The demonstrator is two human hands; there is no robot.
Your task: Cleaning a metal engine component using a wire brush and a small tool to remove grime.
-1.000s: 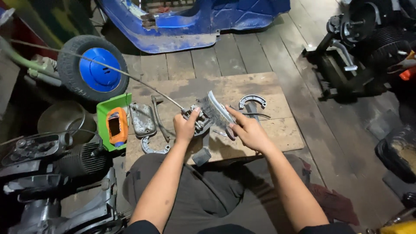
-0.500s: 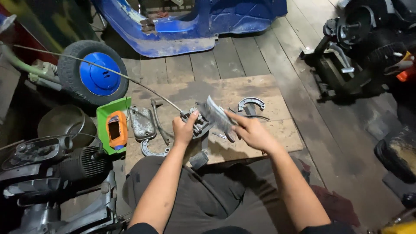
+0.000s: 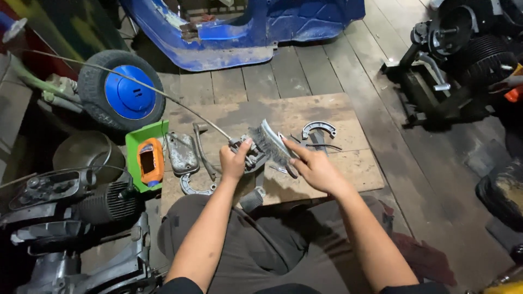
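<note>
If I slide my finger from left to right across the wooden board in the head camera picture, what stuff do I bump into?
Green tray with an orange tool → grey metal cover → left hand holding a metal part → wire brush → right hand → curved brake shoe.

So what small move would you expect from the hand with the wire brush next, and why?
Probably a short stroke of the wire brush across the small metal part. The right hand holds the brush with its bristles against the part, which the left hand grips above the wooden board. The part looks grimy, so more brushing seems likely.
</note>
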